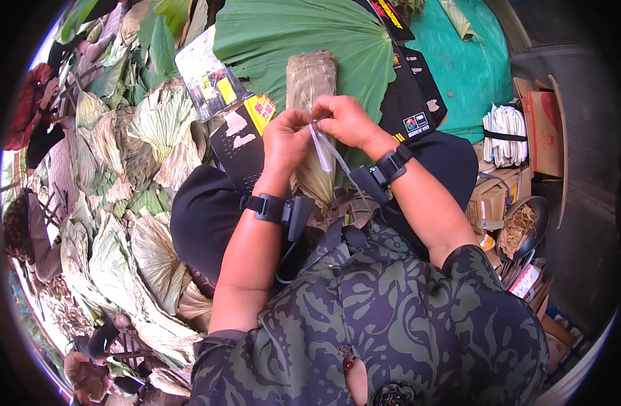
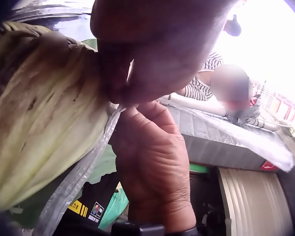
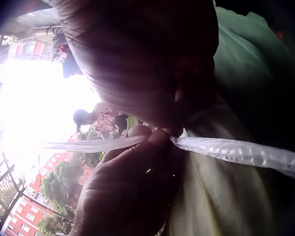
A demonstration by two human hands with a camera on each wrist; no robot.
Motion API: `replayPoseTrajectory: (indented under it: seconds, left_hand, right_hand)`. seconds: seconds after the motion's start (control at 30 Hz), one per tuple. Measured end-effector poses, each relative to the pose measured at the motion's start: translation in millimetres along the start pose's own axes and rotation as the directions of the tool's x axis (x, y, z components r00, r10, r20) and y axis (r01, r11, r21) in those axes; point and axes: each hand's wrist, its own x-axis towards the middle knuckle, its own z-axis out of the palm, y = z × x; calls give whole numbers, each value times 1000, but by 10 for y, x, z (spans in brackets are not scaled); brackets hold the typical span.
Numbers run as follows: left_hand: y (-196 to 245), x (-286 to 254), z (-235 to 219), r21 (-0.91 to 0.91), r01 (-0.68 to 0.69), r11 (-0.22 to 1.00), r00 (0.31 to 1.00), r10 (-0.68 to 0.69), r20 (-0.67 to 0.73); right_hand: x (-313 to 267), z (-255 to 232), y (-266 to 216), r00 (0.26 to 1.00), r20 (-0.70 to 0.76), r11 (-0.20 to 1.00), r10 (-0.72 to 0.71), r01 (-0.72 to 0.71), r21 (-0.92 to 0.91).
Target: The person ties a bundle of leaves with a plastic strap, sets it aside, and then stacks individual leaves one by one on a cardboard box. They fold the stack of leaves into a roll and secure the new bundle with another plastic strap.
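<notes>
A flattened bundle of dried leaves lies lengthwise in front of the person, over a large green leaf. The left hand and right hand meet over the bundle's middle, fingertips close together. Both pinch a thin, whitish plastic strip, whose ends hang toward the lap. Seen from the left wrist, the strip runs down along the pale, ribbed bundle. In the right wrist view the strip emerges on both sides of the pinching fingers. The palms partly hide where it crosses.
Dried leaves pile up on the left. A black printed board lies under the green leaf. Teal sheeting spreads at the upper right, with bundled papers, a red box and a dark bowl nearby. Other people sit far left.
</notes>
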Motion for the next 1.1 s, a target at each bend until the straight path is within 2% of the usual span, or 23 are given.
replayPoseTrajectory:
  seconds: [0.03,0.07,0.13,0.2,0.27,0.37,0.43,0.47,0.53,0.57,0.67,0.7,0.73,0.77,0.8,0.83,0.87,0.93,0.97,1.0,1.03,1.07,1.1]
  left_hand:
    - [22,-5,4,83,-24,996,999,26,-30]
    - [23,-6,14,84,-24,996,999,27,-29]
    - [28,-11,39,408,-252,877,942,319,-105]
    - [25,-12,73,469,-274,840,929,356,-95]
    - [17,11,85,595,-325,735,890,451,-72]
    - [-59,32,91,540,-355,764,872,478,-103]
    - [-55,30,112,496,-376,783,861,493,-125]
    - [-57,20,117,495,-377,783,862,492,-123]
    - [11,-20,109,388,-354,851,892,432,-134]
    - [4,-22,102,387,-354,851,892,432,-133]
    - [-2,-29,53,386,-361,849,903,421,-81]
    - [31,-41,36,342,-348,873,920,388,-54]
    - [45,-53,20,298,-331,895,935,355,-25]
    - [27,-31,3,311,-385,869,914,406,-3]
    - [12,-34,-4,311,-385,869,914,406,-2]
    - [1,-37,-12,229,-328,916,940,341,-17]
    - [-16,-34,-17,145,-267,953,961,274,-27]
    - [-13,-36,-29,68,-229,971,969,234,-76]
    - [-19,-62,-52,56,-145,988,978,152,-142]
    - [17,-93,-74,37,-59,998,976,66,-206]
    - [13,-98,-99,32,-21,999,980,27,-196]
    - [-8,-111,-95,28,-22,999,980,27,-197]
    - [-56,-113,-84,78,-51,996,973,67,-219]
  right_hand:
    - [7,2,-5,1000,3,1000,-3,3,-16]
    - [9,13,-13,1000,2,1000,-3,3,-15]
    - [-1,46,-59,998,-65,998,-19,15,-58]
    - [-11,68,-67,997,-80,998,-11,7,-60]
    - [-24,74,-81,996,-93,998,-3,-3,-64]
    - [-27,41,-105,993,-113,999,33,-29,36]
    - [22,-14,-67,998,-13,992,58,-56,117]
    - [39,-42,-49,998,-14,991,60,-58,117]
    - [68,-102,-54,951,214,934,224,-272,230]
    - [81,-123,-52,951,213,934,225,-273,230]
    - [97,-150,-35,936,272,960,222,-259,110]
    - [92,-147,-49,988,156,987,-16,41,-157]
    - [82,-142,-64,954,111,851,-280,300,-432]
    - [60,-147,-80,954,112,851,-279,299,-431]
    - [26,-180,-203,947,132,745,-294,313,-589]
    - [8,-201,-280,940,155,610,-305,318,-726]
    - [8,-208,-292,940,155,609,-305,317,-727]
    - [23,-217,-297,907,202,480,-370,373,-794]
    - [23,-265,-258,908,203,479,-367,372,-795]
    - [13,-349,-200,935,197,475,-296,323,-819]
    - [-7,-384,-155,956,188,465,-225,275,-842]
    - [-26,-357,-122,956,190,462,-225,276,-842]
    - [-44,-316,-74,980,144,521,-136,194,-831]
